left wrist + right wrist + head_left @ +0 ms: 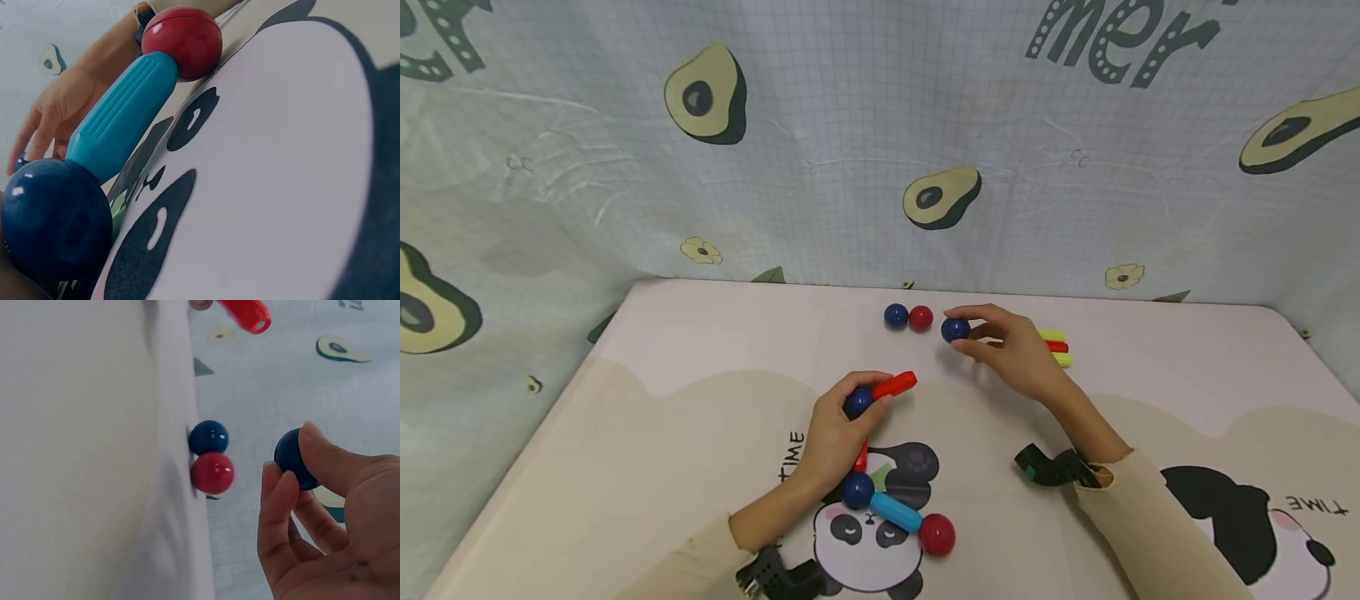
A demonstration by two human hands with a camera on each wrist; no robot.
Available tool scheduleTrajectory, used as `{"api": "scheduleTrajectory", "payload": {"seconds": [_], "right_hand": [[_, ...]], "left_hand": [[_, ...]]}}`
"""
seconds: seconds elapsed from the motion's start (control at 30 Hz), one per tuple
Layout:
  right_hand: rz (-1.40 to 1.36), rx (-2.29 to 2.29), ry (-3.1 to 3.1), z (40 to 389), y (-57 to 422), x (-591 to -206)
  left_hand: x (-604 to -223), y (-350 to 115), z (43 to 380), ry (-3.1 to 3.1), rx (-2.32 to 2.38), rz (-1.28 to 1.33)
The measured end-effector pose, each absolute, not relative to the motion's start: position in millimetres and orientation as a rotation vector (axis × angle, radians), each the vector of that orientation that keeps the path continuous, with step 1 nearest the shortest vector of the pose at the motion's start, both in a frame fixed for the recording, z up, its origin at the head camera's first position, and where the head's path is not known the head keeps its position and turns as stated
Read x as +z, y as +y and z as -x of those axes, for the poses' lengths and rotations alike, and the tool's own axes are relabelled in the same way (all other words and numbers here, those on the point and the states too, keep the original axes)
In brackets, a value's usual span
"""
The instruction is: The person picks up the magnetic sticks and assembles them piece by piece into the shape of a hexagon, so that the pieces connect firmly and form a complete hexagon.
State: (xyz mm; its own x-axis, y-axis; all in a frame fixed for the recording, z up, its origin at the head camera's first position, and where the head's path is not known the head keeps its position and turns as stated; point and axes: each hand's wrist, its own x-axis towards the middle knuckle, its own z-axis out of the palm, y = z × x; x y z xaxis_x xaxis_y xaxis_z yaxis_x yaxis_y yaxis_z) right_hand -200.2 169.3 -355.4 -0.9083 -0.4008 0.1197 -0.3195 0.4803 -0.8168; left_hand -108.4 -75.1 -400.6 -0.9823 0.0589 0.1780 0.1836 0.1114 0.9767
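Note:
My left hand (833, 435) grips a blue ball (858, 403) with a red stick (897, 384) pointing out of it to the right. Another red stick (861, 457), partly hidden by the hand, leads down to a second blue ball (857, 490). From that ball a light blue stick (896, 512) runs to a red ball (937, 534); this end shows large in the left wrist view. Farther back, my right hand (1011, 350) pinches a loose blue ball (289, 456) between thumb and fingers, held above the tabletop in the right wrist view.
At the table's back edge a blue ball (896, 316) and a red ball (921, 318) sit side by side. Behind the right hand lie yellow and red sticks (1057, 347), partly covered. A cloth with avocado prints (942, 197) hangs behind the table (700, 333).

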Motion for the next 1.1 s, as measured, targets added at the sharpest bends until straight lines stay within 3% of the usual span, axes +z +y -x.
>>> {"api": "scheduleTrajectory", "payload": {"seconds": [0.63, 1.1], "right_hand": [[1.059, -1.274, 2.55, 185.3, 160.4, -340.2], [1.128, -1.236, 2.499, 180.1, 150.4, -340.2]], "left_hand": [[-399.5, -75.2, 108.7, -2.248, -2.019, 0.26], [-399.6, -75.0, 108.4, -2.258, -2.002, 0.266]]}}
